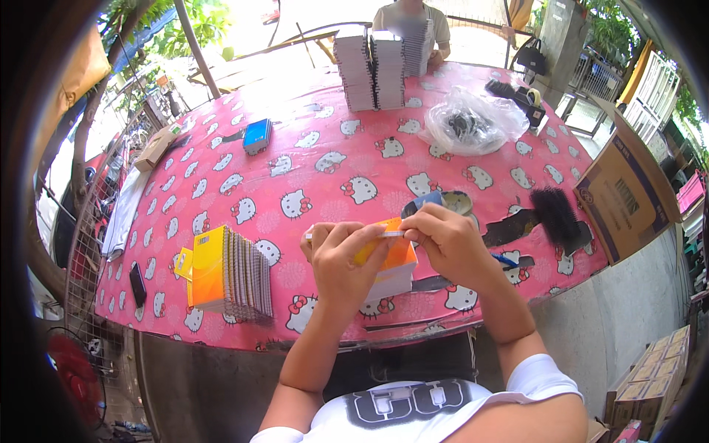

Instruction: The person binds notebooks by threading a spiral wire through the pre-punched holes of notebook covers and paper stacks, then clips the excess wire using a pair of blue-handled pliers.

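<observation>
Over the near middle of the table, my left hand [343, 255] is closed around a thin yellow-and-orange notebook [393, 234], held with its pale edge up. My right hand [449, 240] pinches the right end of that edge; whether a wire lies between the fingertips is too small to tell. Just below both hands sits a stack of unbound notebooks [391, 286] with an orange cover on top and white page edges. To the left stands a row of yellow-orange spiral notebooks [229, 273], their coils facing right. Behind my right hand is a round container [458, 201], partly hidden.
A pink patterned cloth [295, 170] covers the table. Tall spiral notebook stacks [373, 74] stand at the far side before another person [436, 26]. Also around are a clear plastic bag [476, 122], a black bristly bundle [557, 218], a cardboard box [624, 192], blue notebooks [258, 136] and a phone [138, 285].
</observation>
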{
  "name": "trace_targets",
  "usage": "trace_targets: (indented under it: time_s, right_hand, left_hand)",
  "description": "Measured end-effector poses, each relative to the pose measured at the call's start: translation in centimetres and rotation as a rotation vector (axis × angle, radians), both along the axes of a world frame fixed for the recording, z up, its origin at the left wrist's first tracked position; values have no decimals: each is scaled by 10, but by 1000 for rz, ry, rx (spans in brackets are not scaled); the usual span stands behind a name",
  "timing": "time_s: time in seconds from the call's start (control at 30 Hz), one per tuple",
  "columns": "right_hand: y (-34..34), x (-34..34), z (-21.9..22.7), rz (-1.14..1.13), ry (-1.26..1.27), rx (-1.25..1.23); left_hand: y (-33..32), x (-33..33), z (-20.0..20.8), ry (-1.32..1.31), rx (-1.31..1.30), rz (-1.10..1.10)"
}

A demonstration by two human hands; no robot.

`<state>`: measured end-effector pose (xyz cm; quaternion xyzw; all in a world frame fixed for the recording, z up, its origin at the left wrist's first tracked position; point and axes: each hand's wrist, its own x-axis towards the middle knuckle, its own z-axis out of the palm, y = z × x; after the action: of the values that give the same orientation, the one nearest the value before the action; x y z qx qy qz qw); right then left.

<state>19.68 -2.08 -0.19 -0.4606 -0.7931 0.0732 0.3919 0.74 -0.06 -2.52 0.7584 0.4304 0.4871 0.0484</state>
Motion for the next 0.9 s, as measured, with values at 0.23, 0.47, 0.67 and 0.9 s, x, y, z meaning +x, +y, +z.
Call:
trace_targets:
  time_s: [0.23, 0.47, 0.67, 0.9]
  right_hand:
    - [-2, -12, 4, -21, 106, 32]
    - [0, -18, -2, -62, -23, 237]
    - [-5, -24, 0, -78, 31, 241]
    - [-7, -20, -1, -69, 145, 205]
  left_hand:
    - [-5, -1, 2, -11, 42, 12]
    - [-5, 3, 1, -12, 51, 20]
    - [-5, 2, -1, 1, 93, 27]
    - [-11, 4, 3, 5, 50, 6]
